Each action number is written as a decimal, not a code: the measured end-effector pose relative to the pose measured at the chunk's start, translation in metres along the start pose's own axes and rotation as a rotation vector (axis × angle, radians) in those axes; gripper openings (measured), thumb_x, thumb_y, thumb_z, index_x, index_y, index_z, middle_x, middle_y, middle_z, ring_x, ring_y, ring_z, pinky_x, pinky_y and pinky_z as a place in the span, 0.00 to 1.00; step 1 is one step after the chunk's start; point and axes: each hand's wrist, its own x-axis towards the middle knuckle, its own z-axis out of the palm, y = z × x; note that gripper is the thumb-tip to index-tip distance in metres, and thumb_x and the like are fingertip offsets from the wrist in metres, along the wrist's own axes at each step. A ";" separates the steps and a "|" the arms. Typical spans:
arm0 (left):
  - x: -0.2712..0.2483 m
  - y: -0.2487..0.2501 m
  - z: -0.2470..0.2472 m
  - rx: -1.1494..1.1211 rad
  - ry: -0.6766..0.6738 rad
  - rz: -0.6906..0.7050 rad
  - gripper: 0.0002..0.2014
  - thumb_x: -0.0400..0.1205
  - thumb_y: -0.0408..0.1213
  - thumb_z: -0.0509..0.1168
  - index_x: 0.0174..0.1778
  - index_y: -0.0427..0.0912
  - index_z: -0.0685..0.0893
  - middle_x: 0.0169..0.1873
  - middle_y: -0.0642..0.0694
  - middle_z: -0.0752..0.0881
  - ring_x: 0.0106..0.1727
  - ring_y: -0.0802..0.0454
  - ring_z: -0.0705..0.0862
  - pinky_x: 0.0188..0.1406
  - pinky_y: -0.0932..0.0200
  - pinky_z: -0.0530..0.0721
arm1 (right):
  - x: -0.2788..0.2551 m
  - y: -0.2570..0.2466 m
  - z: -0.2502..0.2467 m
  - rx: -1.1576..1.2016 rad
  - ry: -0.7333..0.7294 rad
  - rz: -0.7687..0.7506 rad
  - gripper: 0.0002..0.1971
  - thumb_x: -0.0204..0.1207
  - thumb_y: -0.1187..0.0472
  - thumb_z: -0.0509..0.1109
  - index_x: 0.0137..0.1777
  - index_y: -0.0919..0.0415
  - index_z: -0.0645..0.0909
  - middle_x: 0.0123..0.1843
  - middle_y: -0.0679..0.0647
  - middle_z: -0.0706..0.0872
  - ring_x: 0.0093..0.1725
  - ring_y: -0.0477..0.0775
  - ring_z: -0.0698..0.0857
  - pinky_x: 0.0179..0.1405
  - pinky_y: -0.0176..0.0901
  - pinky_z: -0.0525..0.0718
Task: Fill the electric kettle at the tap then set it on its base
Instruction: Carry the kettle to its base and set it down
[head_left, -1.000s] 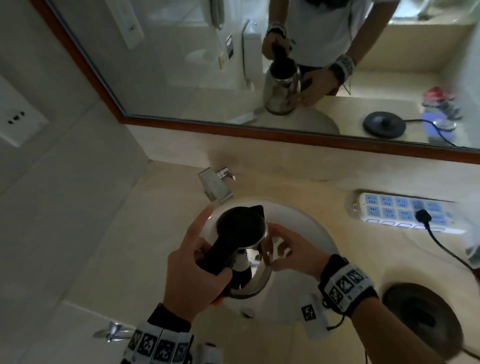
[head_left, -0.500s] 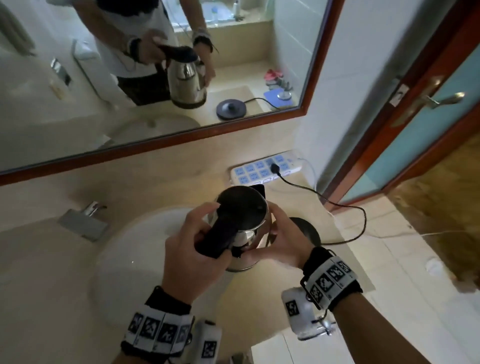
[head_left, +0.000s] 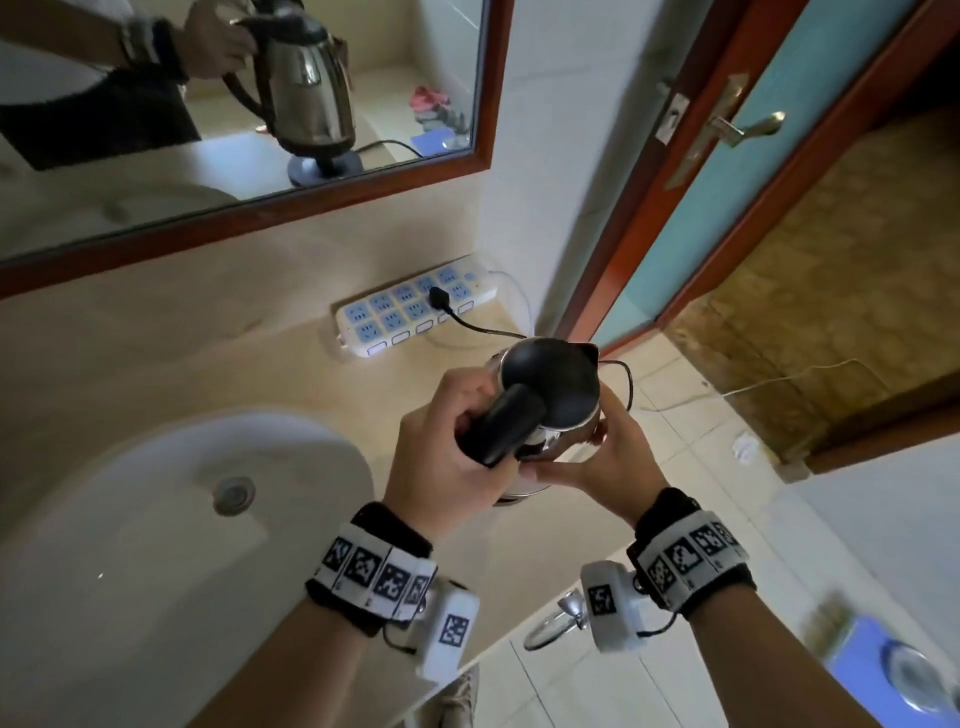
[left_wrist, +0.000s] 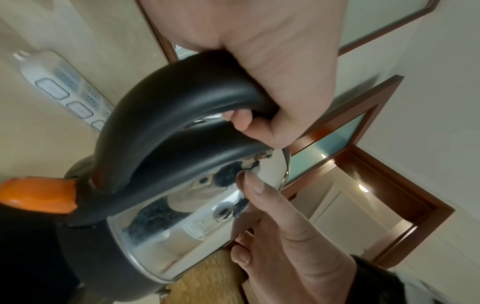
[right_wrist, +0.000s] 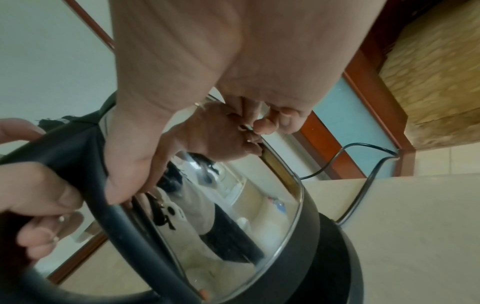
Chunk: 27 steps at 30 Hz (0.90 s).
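Observation:
The steel electric kettle (head_left: 556, 384) with its black lid down is at the right end of the counter, in front of the power strip. My left hand (head_left: 441, 457) grips its black handle (left_wrist: 168, 107). My right hand (head_left: 608, 462) wraps the steel body (right_wrist: 233, 205), thumb flat on the side (left_wrist: 252, 185). In the right wrist view the black base (right_wrist: 348, 267) lies directly under the kettle's bottom ring. The mirror shows the kettle just over the base reflection (head_left: 324, 166); whether they touch, I cannot tell. The tap is out of view.
The white basin (head_left: 130, 519) lies to the left of my hands. A white power strip (head_left: 410, 312) rests against the back wall, and a black cord (head_left: 478, 325) runs from it toward the kettle. The counter's right edge, a tiled floor and a wooden door (head_left: 727, 156) are close on the right.
Both hands have carried the kettle from over the basin rightward to the counter's end by the power strip. The grips are unchanged and the tap has left the view.

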 end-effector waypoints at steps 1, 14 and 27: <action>0.002 -0.003 0.002 -0.002 -0.014 0.009 0.32 0.60 0.26 0.80 0.56 0.50 0.75 0.39 0.73 0.85 0.35 0.75 0.83 0.37 0.77 0.79 | 0.000 0.003 -0.001 0.000 0.014 0.010 0.50 0.46 0.55 0.94 0.72 0.47 0.75 0.59 0.48 0.90 0.54 0.53 0.91 0.50 0.29 0.81; 0.007 -0.044 0.027 0.033 -0.014 0.055 0.32 0.61 0.28 0.84 0.53 0.45 0.72 0.33 0.47 0.88 0.32 0.49 0.90 0.29 0.63 0.86 | 0.011 0.031 0.001 0.029 0.023 0.019 0.46 0.48 0.57 0.93 0.68 0.43 0.76 0.59 0.44 0.89 0.55 0.48 0.90 0.48 0.23 0.80; -0.012 -0.036 0.033 -0.201 0.086 -0.242 0.27 0.61 0.43 0.79 0.47 0.40 0.72 0.29 0.47 0.84 0.32 0.43 0.87 0.28 0.47 0.87 | 0.019 0.025 -0.001 -0.037 -0.048 -0.002 0.45 0.48 0.59 0.93 0.68 0.49 0.77 0.53 0.39 0.87 0.49 0.28 0.84 0.46 0.18 0.76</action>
